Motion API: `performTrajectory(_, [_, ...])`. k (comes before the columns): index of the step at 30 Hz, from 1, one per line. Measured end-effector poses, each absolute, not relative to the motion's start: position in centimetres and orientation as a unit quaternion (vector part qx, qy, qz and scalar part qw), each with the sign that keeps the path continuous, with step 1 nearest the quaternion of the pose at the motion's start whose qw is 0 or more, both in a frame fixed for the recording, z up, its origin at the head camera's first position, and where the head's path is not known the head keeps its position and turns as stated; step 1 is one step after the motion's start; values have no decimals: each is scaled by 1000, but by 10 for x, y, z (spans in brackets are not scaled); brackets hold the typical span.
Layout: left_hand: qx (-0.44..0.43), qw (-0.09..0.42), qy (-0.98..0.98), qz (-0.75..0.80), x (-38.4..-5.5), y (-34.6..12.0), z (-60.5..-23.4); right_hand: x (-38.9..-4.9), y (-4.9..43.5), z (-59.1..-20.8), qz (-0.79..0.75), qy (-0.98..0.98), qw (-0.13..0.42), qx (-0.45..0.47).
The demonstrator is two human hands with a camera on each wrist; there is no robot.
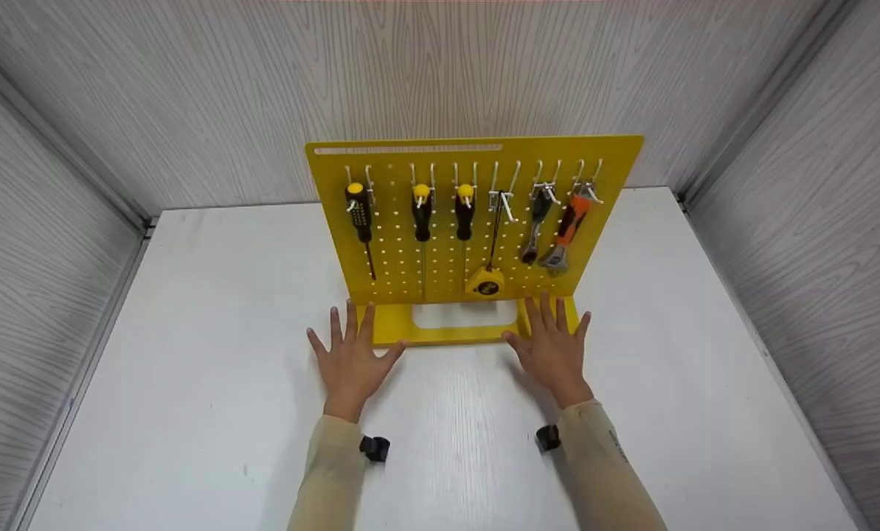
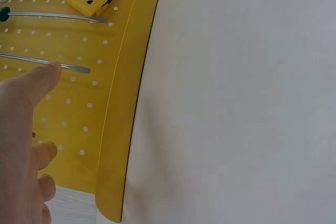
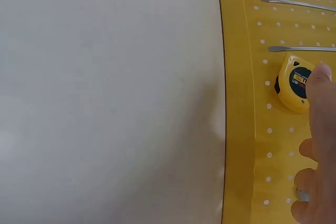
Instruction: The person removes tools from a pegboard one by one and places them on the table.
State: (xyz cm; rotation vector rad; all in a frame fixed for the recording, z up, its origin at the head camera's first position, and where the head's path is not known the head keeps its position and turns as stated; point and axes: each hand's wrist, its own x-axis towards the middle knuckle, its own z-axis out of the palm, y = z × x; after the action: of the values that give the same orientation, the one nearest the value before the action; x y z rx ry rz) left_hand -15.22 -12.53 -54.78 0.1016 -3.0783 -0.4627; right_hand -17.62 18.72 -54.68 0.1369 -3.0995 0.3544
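Observation:
My left hand [image 1: 352, 365], fingers spread, is at the left front end of a yellow pegboard stand [image 1: 395, 335]. Mirroring it, my right hand [image 1: 554, 352] is spread over the stand's right front end. Neither hand holds anything. On hooks of the upright board hang three screwdrivers with black and yellow handles, among them the leftmost screwdriver [image 1: 360, 210]. Right of them, a yellow tape measure [image 1: 486, 282] dangles by its black cord. Farther right hang a ratchet wrench [image 1: 535, 228] and an adjustable wrench [image 1: 569, 228] with an orange and black grip.
The stand's base, which has a long cut-out, rests on a white table [image 1: 226, 354]. Wood-grain panels rise behind the table, with a left side panel [image 1: 49, 169] and a right side panel [image 1: 816, 184]. Black devices, such as the left wrist camera [image 1: 375, 448], sit at both wrists.

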Motion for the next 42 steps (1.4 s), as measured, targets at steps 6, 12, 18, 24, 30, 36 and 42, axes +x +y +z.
performTrajectory(6, [33, 9, -986, -164, -151, -131, -544, -176, 182, -540, 126, -990, 46, 52])
performTrajectory(12, [44, -4, -984, -174, -149, -140, -537, -173, 172, -535, 153, -983, 74, 65])
performTrajectory(18, [52, 5, -979, -195, -156, -147, -520, -172, 162, -528, 170, -978, 93, 73])
performTrajectory(24, [60, 34, -972, -223, -161, -149, -494, -171, 151, -526, 172, -972, 130, 97])
performTrajectory(30, [51, 91, -964, -245, -167, -149, -469, -169, 137, -522, 189, -960, 164, 122])
performTrajectory(36, [46, 135, -947, -289, -175, -146, -446, -168, 124, -508, 235, -955, 120, 134])
performTrajectory(42, [35, 173, -926, -334, -183, -140, -418, -169, 110, -501, 311, -932, 93, 163])
